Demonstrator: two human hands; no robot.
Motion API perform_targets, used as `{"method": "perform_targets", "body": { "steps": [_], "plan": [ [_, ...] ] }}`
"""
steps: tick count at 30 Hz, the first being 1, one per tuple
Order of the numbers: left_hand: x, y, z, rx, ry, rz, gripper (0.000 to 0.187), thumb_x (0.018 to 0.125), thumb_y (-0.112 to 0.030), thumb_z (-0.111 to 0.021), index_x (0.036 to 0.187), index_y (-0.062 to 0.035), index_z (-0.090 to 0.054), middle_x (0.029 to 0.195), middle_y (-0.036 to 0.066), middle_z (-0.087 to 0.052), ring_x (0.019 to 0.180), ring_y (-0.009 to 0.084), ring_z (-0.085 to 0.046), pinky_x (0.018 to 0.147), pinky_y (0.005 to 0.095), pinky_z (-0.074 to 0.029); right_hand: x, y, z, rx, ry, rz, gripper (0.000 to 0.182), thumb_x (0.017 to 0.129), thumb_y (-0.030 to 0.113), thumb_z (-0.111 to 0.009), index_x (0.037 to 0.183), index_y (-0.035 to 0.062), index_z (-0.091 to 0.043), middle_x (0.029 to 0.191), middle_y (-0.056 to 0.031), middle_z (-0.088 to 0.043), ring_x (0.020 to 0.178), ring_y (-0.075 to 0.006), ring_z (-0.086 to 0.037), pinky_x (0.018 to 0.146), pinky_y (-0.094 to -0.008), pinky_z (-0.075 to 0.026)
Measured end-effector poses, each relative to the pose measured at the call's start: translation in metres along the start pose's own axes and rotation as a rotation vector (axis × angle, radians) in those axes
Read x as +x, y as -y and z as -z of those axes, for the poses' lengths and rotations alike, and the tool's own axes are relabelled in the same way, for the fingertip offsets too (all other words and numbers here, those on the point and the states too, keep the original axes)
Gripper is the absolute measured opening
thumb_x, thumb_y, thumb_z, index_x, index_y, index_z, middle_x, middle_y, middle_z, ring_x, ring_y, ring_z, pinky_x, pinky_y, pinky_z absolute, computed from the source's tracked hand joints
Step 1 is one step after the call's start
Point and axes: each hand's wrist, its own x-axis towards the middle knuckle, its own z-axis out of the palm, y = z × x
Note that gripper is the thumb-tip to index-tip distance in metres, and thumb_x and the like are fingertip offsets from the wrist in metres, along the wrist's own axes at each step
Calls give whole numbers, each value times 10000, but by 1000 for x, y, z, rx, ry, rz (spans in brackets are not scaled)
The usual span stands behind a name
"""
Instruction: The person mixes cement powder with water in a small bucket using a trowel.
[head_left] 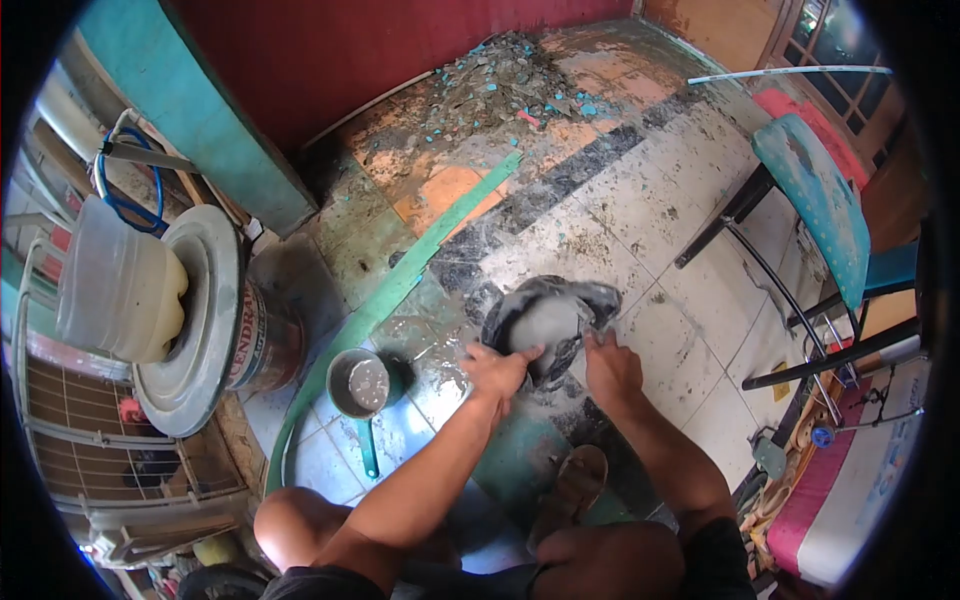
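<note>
Frame centre: round black basin (pixel 503 314) is holding wet grey mix (pixel 545 324). Left hand (pixel 497 371) is touching its lower-left rim, digits apart; right hand (pixel 612 369) is curling at right edge, grip unclear.

Both bare arms (pixel 425 462) reach forward, left hand (pixel 496 371) spread, right hand (pixel 612 368) seemingly curled.

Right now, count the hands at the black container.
2: the left hand at the near-left of the black container, the right hand at its near-right. No others show.
</note>
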Motion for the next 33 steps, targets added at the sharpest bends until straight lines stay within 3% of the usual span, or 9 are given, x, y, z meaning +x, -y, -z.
{"method": "perform_targets", "body": {
  "steps": [4, 7, 10, 11, 14, 17, 20, 29, 33],
  "plan": [
    [10, 21, 18, -428, 352, 226, 660, 915, -222, -728, 1438, 58, -439, 1295, 205, -590, 1180, 341, -594, 914, 496, -538, -28, 10, -11, 120, 18, 53, 431, 942, 98, -559, 1371, 77, -598, 1164, -227, -644, 798, -391, -721, 713, -470, -598],
    [50, 58, 6, -564, 358, 164, 554, 911, -164, -698, 1372, 59, -487, 1184, 177, -638, 1072, 290, -646, 843, 464, -549, -45, 14, -10, 189, -8, 86, 463, 909, 134, -613, 1369, 83, -596, 1121, -205, -647, 782, -392, -713, 690, -487, -588],
    [44, 49, 14, -606, 298, 245, 480, 883, -163, -708, 1304, 1, -548, 1191, 138, -643, 1043, 251, -645, 870, 455, -517, -43, 16, -8, 204, -37, 13, 456, 894, 161, -643, 1343, 86, -612, 1084, -197, -652, 771, -396, -705, 686, -505, -582],
    [27, 38, 20, -524, 251, 307, 441, 855, -183, -706, 1262, -67, -584, 1136, 95, -656, 1034, 242, -628, 935, 486, -465, -40, 15, -9, 195, -52, -27, 452, 889, 170, -653, 1332, 87, -618, 1069, -196, -654, 766, -397, -701, 685, -511, -580],
    [18, 39, 25, -557, 543, 470, 313, 870, -235, -639, 1168, -143, -611, 1069, 61, -663, 1036, 227, -600, 968, 500, -406, -28, 7, -36, 238, -19, -37, 441, 897, 197, -664, 1321, 85, -618, 1043, -202, -662, 793, -403, -699, 711, -522, -575],
    [47, 80, 10, -709, 708, 367, 250, 901, -280, -532, 1108, -166, -611, 1044, 53, -665, 1043, 231, -580, 961, 471, -396, -35, 10, -40, 396, -74, 4, 460, 902, 219, -677, 1333, 74, -608, 1015, -210, -671, 850, -419, -695, 751, -530, -565],
    [55, 87, 7, -692, 592, 334, 240, 913, -290, -465, 1060, -166, -608, 1028, 49, -674, 993, 235, -579, 926, 435, -400, -49, 23, -52, 438, 12, -12, 494, 891, 224, -694, 1355, 88, -593, 1123, -206, -690, 980, -438, -678, 863, -521, -548],
    [54, 73, 5, -735, 772, 309, 310, 916, -285, -455, 1111, -136, -645, 1020, 46, -691, 938, 209, -585, 841, 350, -408, -57, 25, -64, 843, -46, 52, 433, 907, 227, -723, 1292, 57, -620, 1134, -237, -716, 1056, -429, -684, 894, -500, -555],
    [65, 81, -9, -582, 781, 219, 300, 930, -280, -464, 1073, -115, -670, 1021, 73, -698, 887, 216, -598, 834, 385, -452, -44, 19, -83, 965, 14, 1, 443, 911, 255, -740, 1284, 43, -629, 1118, -228, -724, 1041, -412, -701, 890, -460, -557]
  ]
}}
